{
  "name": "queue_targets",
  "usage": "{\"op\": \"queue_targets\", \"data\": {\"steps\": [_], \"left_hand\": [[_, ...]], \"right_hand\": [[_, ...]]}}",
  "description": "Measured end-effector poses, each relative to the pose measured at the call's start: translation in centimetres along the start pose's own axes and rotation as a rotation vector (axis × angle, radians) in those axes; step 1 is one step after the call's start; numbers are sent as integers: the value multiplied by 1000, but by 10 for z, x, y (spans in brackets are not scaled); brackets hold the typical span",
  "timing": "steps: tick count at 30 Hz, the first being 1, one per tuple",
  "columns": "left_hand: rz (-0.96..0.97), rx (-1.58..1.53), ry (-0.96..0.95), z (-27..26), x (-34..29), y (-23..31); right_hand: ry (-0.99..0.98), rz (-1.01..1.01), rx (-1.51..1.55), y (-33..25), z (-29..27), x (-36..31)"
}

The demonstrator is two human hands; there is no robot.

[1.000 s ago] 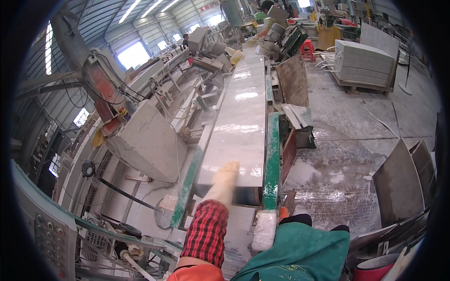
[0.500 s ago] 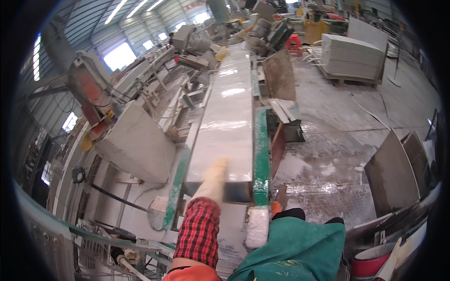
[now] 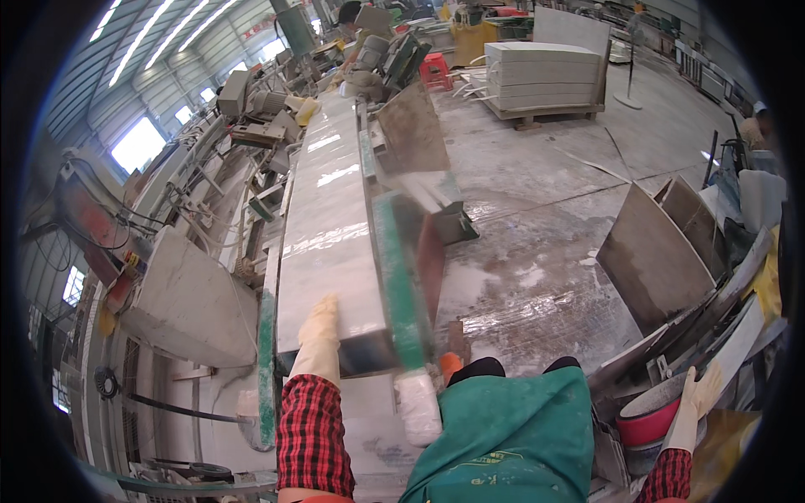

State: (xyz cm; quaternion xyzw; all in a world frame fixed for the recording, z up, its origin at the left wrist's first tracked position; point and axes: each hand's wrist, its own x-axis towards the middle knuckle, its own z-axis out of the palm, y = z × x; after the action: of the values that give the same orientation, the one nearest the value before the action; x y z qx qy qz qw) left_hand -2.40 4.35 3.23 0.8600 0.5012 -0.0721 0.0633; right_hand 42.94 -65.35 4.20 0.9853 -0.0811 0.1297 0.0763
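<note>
My left hand (image 3: pixel 319 325), in a cream rubber glove, lies with its fingers stretched out on the near end of a long, wet, whitish conveyor belt (image 3: pixel 327 243). Green side rails (image 3: pixel 401 289) flank this belt. Over at the far right, my right hand (image 3: pixel 701 392) wears a matching glove. Its fingers are apart beside a long pale strip (image 3: pixel 738 339), and whether they touch it is hard to tell. Just left of that hand stands a red round tub (image 3: pixel 646 424) with a grey rim.
A white-wrapped rail end (image 3: pixel 418 409) sits beside my green apron (image 3: pixel 507 432). Brown boards (image 3: pixel 658 256) lean on the right. Farther off are stacked white slabs (image 3: pixel 545 75) on a pallet and a red stool (image 3: pixel 435 72). A large pale panel (image 3: pixel 193 302) stands left of the belt.
The view has swung right, so the belt sits farther left. My right hand and the pale strip show more fully. My left hand still rests at the belt's near end.
</note>
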Motion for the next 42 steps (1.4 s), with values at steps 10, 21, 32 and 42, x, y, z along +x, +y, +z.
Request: {"op": "queue_targets", "data": {"steps": [10, 21, 32, 42], "left_hand": [[9, 181, -82, -26, -11, 22], [44, 132, -71, -19, 1, 15], [-34, 201, -129, -28, -2, 22], [-67, 229, -153, -31, 2, 27]], "right_hand": [[84, -31, 59, 4, 16, -10], [129, -75, 133, 0, 9, -28], [150, -61, 193, -16, -6, -46], [207, -99, 191, -17, -2, -60]]}}
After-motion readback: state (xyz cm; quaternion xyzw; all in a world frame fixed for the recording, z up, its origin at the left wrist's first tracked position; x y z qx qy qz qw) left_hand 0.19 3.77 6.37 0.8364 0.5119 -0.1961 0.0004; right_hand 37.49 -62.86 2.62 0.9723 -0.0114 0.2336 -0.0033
